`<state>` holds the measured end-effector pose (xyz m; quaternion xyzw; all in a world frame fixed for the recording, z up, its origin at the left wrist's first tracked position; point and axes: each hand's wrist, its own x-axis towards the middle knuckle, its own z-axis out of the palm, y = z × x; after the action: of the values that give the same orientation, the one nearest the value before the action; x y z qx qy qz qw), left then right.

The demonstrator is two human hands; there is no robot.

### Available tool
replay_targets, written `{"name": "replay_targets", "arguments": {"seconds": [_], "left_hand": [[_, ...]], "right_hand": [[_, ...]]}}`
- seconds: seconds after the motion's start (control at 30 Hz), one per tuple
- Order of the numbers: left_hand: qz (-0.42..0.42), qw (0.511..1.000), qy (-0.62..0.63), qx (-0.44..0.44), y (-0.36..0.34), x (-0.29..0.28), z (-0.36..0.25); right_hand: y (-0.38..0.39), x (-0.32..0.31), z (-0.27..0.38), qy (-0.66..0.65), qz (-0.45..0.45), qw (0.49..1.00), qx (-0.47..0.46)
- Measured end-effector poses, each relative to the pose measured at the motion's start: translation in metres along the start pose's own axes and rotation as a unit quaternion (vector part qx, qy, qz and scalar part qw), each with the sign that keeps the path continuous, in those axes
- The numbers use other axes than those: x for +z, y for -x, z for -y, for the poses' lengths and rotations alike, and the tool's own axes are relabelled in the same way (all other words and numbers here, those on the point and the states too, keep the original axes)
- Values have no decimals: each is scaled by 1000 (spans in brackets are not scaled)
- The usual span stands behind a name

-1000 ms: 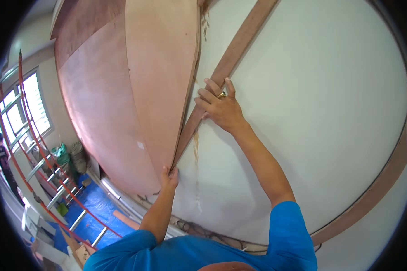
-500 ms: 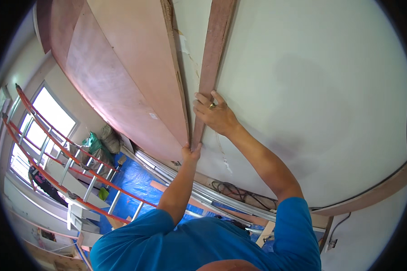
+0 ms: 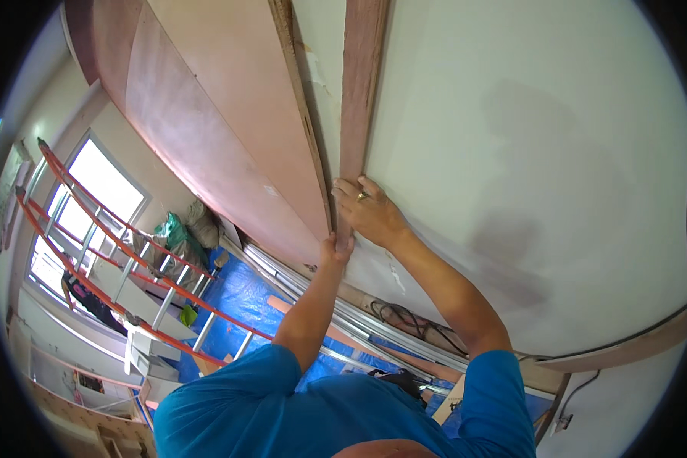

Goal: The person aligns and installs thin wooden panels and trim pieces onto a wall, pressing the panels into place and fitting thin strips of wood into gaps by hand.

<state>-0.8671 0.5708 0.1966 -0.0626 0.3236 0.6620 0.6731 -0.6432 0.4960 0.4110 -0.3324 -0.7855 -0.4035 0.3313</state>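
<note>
A long reddish-brown wooden strip [image 3: 359,91] stands nearly upright against the pale wall [image 3: 511,191]. My left hand [image 3: 337,249] is closed round its lower end, the end resting between thumb and fingers. Just above, my right hand [image 3: 370,212], with a ring on one finger, grips the strip from its right side, fingers bent over its face. Left of the strip is the rough edge of a pinkish plywood panel [image 3: 244,99]; a narrow wedge of wall shows between them, tapering toward my left hand. Torn patches mark the wall near the strip.
An orange ladder [image 3: 122,267] leans across the left side near a bright window [image 3: 91,191]. Long metal channels [image 3: 359,324] and dark cables [image 3: 408,319] lie along the wall's base. Blue sheeting [image 3: 240,294] covers the floor, with filled sacks [image 3: 201,225] by the corner.
The strip now stands more upright, its lower end shifted right in the picture. My right hand has come lower, closer to my left. The whole view has shifted slightly.
</note>
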Motion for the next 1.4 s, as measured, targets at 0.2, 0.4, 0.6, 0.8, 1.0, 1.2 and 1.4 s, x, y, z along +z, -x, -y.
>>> {"name": "replay_targets", "arguments": {"seconds": [0.2, 0.4, 0.6, 0.8, 1.0, 1.2, 1.4], "left_hand": [[130, 991, 21, -9, -47, -27, -7], [-73, 997, -15, 18, -55, -59, 15], [51, 988, -86, 116, -66, -103, -15], [-39, 994, 93, -48, 19, 11, 56], [10, 997, 70, 18, 87, 48, 56], [25, 996, 84, 2, 157, 95, 54], [173, 979, 106, -13, 222, 126, 58]], "right_hand": [[-21, -33, 2, -170, 143, 975, 7], [-61, -91, -65, 5, -77, 989, 124], [-89, -115, -57, 36, 18, 985, 168], [-70, -161, -131, 96, -14, 989, 110], [-65, -215, -203, 261, -54, 964, -10], [-70, -267, -269, 265, -106, 958, -1], [-83, -329, -324, 364, -146, 920, 10]]}}
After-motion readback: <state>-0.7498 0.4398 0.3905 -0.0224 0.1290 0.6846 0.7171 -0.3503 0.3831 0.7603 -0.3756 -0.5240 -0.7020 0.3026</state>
